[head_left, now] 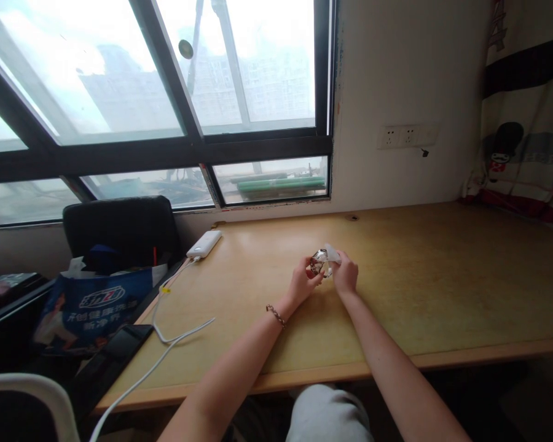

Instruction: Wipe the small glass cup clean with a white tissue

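Observation:
Both hands meet over the middle of the table. My left hand (305,279) has its fingers wrapped round a small, shiny, silver-and-dark rounded object (319,260), whose exact kind I cannot make out. From the right, my right hand (346,274) pinches a white tissue (332,253), which lies against the object's upper right side. Part of the object is covered by the fingers and the tissue. A braided bracelet (276,315) circles my left wrist.
The wooden table (442,276) stands against the wall under a window. A white power bank (204,244) sits at its back left corner, with a white cable (184,336) trailing over the left edge. Beyond that edge are a blue bag (92,307) and a black chair (120,227).

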Demonstrator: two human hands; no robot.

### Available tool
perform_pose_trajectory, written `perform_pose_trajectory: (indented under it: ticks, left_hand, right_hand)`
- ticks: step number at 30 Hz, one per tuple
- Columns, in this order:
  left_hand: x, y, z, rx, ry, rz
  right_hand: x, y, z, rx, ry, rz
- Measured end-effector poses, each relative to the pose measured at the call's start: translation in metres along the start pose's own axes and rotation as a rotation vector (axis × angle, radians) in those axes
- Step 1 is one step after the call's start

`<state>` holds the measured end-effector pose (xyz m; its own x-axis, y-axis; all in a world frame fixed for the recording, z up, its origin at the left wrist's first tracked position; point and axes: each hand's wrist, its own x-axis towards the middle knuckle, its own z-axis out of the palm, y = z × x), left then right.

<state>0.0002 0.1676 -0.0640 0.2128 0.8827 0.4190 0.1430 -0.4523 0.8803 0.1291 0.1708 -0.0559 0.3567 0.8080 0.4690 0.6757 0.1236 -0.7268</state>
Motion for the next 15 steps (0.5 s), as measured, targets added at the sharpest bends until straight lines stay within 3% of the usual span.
perform_pose_trajectory:
  ticks: [5,8,11,15]
  left_hand:
    - [0.003,-0.004,0.001,-0.222,0.004,-0.045]
    - [0.005,-0.002,0.000,-0.359,0.001,-0.083]
    - [0.007,0.001,-0.001,-0.454,-0.002,-0.161]
    - [0.010,0.000,-0.005,-0.524,-0.006,-0.280]
  right_hand:
    - [0.005,0.001,0.013,0.521,-0.407,0.485]
    - [0.003,-0.001,0.016,0.753,-0.554,0.527]
    - [0.002,-0.001,0.016,0.687,-0.510,0.511]
    - [0.003,-0.001,0.011,0.176,-0.187,0.299]
